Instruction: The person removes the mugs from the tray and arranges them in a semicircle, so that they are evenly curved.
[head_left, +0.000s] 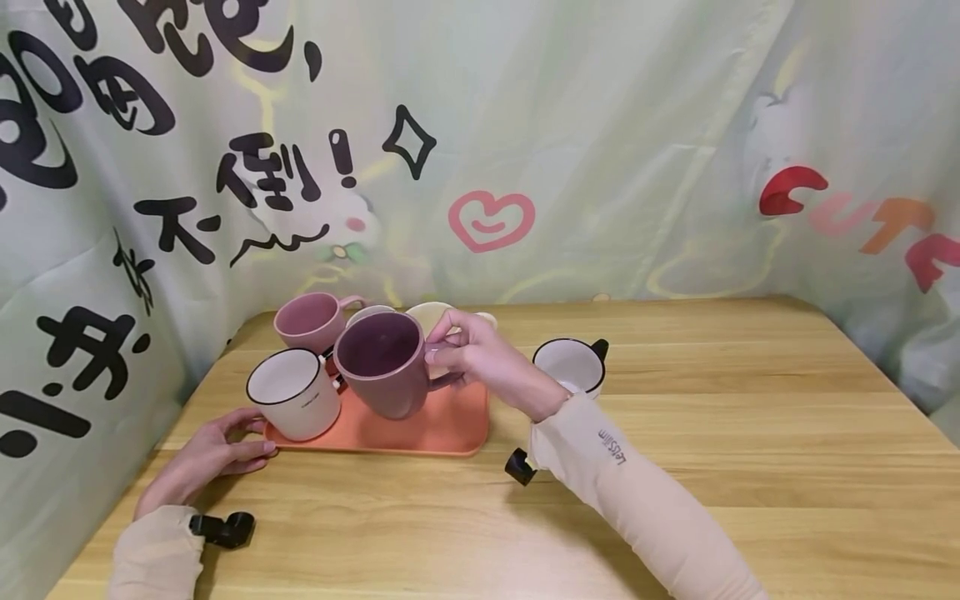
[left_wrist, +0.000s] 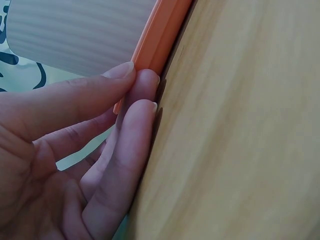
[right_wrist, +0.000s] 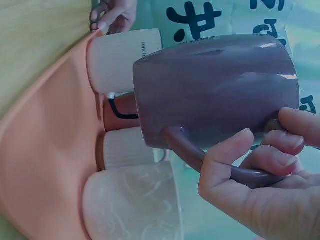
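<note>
My right hand (head_left: pixel 480 358) grips a purple mug (head_left: pixel 386 379) by its handle, fingers curled round it. The mug is raised over the orange tray (head_left: pixel 450 429), its dark inside showing in the head view. At the tray's near left corner, my left hand (head_left: pixel 213 450) pinches the edge between thumb and fingers; the left wrist view shows the thumb on top of the orange rim (left_wrist: pixel 160 45). Beside that hand, a white ribbed mug (head_left: pixel 296 404) with a black rim stands on the tray. Behind it is a pink mug (head_left: pixel 311 325).
A cream mug (head_left: pixel 431 315) at the tray's back is partly hidden by my right hand. Another white ribbed mug (right_wrist: pixel 127 150) sits next to it. Right of the tray, a black-rimmed white mug (head_left: pixel 570 362) stands on the wooden table (head_left: pixel 750 417). A printed curtain (head_left: pixel 637 150) hangs behind.
</note>
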